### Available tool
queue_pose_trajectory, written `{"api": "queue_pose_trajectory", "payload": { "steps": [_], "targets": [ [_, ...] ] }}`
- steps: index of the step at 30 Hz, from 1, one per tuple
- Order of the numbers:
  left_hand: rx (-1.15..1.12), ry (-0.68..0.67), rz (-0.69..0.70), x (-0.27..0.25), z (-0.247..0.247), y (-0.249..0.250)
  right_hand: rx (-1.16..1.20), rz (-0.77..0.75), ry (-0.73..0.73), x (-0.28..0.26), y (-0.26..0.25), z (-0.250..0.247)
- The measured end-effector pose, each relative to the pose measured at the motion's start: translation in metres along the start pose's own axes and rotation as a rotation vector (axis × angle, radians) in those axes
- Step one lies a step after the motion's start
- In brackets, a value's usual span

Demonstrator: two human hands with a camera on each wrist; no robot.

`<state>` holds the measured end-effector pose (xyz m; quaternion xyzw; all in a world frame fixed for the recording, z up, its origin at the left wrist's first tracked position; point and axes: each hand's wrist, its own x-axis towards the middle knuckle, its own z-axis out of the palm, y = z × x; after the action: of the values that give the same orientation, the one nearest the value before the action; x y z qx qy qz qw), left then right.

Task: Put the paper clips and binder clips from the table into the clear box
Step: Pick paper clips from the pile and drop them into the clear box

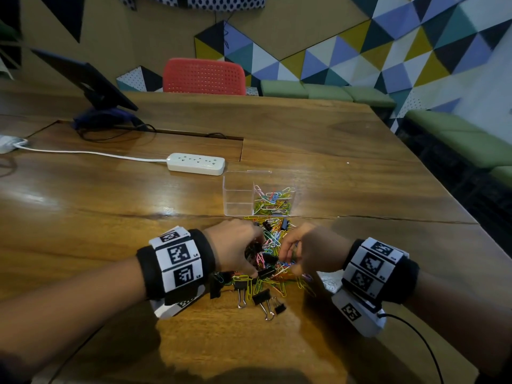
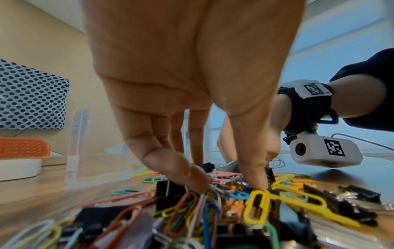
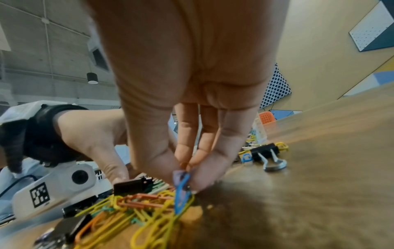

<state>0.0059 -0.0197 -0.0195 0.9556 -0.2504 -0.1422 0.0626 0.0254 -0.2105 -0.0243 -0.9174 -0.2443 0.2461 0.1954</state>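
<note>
A heap of coloured paper clips [image 1: 273, 239] and black binder clips [image 1: 261, 297] lies on the wooden table [image 1: 110, 206], just in front of the clear box [image 1: 238, 195]. The box's right compartment holds several paper clips; its left compartments look empty. My left hand [image 1: 256, 261] digs into the heap from the left, fingers [image 2: 187, 176] and thumb curled round a bunch of clips [image 2: 200, 195]. My right hand [image 1: 285, 259] comes in from the right. Its thumb and fingertips [image 3: 204, 176] pinch a blue paper clip [image 3: 181, 192] among yellow ones.
A white power strip [image 1: 196, 163] with its cable lies behind and left of the box. A dark screen on a stand [image 1: 91, 84] sits at the far left, a red chair [image 1: 203, 76] beyond the table. One binder clip [image 3: 264, 151] lies apart, between the heap and the box.
</note>
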Motion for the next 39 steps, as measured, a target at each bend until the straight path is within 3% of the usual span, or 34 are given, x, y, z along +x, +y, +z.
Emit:
{"api": "queue_pose_trajectory", "payload": {
  "steps": [6, 16, 23, 29, 33, 39],
  "targets": [
    [-0.071, 0.035, 0.048, 0.005, 0.002, -0.003, 0.054, -0.025, 0.084, -0.002, 0.000, -0.007],
    [-0.169, 0.102, 0.045, 0.008, 0.005, -0.008, 0.369, -0.022, 0.133, -0.007, 0.000, -0.038],
    [-0.131, 0.048, 0.039, 0.009, 0.002, -0.005, 0.501, -0.048, 0.346, -0.002, -0.003, -0.060],
    [-0.034, 0.014, 0.018, 0.009, 0.001, -0.003, 0.431, -0.071, 0.556, 0.013, -0.006, -0.074],
    [-0.001, -0.018, 0.035, 0.012, -0.001, -0.002, 0.235, -0.044, 0.698, 0.030, -0.008, -0.077],
    [0.015, -0.037, 0.050, 0.014, 0.003, -0.005, -0.055, -0.065, 0.634, 0.050, -0.014, -0.075]
  ]
}}
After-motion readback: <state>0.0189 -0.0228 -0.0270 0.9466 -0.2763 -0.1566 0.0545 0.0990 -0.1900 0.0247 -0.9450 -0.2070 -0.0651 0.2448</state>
